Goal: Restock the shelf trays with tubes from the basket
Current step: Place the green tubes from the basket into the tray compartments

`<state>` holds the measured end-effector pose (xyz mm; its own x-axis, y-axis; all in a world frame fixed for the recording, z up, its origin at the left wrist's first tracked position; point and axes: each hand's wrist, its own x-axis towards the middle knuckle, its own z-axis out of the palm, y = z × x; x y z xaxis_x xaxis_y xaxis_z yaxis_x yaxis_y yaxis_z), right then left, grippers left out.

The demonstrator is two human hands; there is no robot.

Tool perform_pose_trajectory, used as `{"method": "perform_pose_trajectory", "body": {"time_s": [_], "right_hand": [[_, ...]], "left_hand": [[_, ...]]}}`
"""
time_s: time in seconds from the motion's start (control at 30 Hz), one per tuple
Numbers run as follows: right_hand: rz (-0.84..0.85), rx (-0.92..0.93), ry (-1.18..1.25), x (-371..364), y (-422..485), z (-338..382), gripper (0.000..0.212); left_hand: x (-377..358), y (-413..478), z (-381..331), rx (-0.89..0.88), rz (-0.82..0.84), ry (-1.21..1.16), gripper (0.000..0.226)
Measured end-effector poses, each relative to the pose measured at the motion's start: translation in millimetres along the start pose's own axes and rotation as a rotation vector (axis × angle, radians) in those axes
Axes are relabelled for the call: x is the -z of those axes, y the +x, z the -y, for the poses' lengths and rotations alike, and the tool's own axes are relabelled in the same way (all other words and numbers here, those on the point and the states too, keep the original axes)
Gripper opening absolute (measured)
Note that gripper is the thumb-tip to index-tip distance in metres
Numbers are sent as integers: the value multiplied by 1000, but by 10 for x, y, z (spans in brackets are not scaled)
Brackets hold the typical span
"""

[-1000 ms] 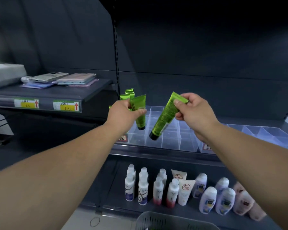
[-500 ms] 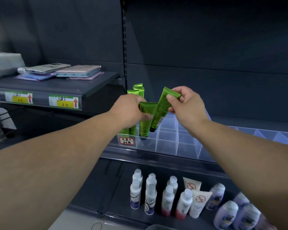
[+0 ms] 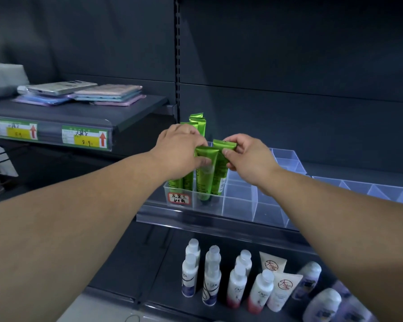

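A clear divided shelf tray (image 3: 242,205) sits on the middle shelf, with several green tubes (image 3: 197,125) standing cap-down in its left cells. My left hand (image 3: 179,147) pinches the crimped top of one green tube (image 3: 205,173) that stands in a front cell. My right hand (image 3: 247,154) pinches the top of a second green tube (image 3: 220,175) standing in the cell just behind and to the right. The basket is out of view.
The tray's cells to the right hold nothing. A second clear tray (image 3: 370,189) lies further right. White bottles (image 3: 209,282) and cream tubes (image 3: 279,289) stand on the lower shelf. Flat packs and a phone (image 3: 63,88) lie on the left shelf above price labels (image 3: 86,138).
Both hands have come down and together, lowering the two green tubes from the air into the tray's cells. The view has moved closer to the shelf.
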<state>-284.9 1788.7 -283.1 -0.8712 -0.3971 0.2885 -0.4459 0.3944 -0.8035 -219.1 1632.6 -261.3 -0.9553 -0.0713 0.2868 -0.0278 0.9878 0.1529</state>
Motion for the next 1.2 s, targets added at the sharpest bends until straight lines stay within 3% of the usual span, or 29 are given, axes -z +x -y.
{"method": "perform_pose_trajectory", "body": {"time_s": [0.27, 0.43, 0.57, 0.7, 0.83, 1.07, 1.2], "right_hand": [[-34, 32, -131, 62, -26, -11, 6], [-36, 18, -215, 59, -38, 48, 21], [25, -71, -17, 33, -19, 57, 34], [140, -181, 163, 75, 17, 40, 23], [301, -136, 229, 177, -28, 53, 52], [235, 2, 181, 200, 39, -1, 12], [44, 56, 273, 355, 203, 70, 16]], "left_hand": [[-61, -24, -12, 6, -54, -27, 47], [-49, -21, -42, 10, -61, -28, 46], [-6, -23, -26, 15, -138, -60, 28], [10, -23, 12, 26, -155, -79, 25], [-2, 16, 31, 30, -159, -93, 24], [9, 69, 55, 52, -184, -157, 15], [160, 121, 2, 55, -267, -243, 15]]}}
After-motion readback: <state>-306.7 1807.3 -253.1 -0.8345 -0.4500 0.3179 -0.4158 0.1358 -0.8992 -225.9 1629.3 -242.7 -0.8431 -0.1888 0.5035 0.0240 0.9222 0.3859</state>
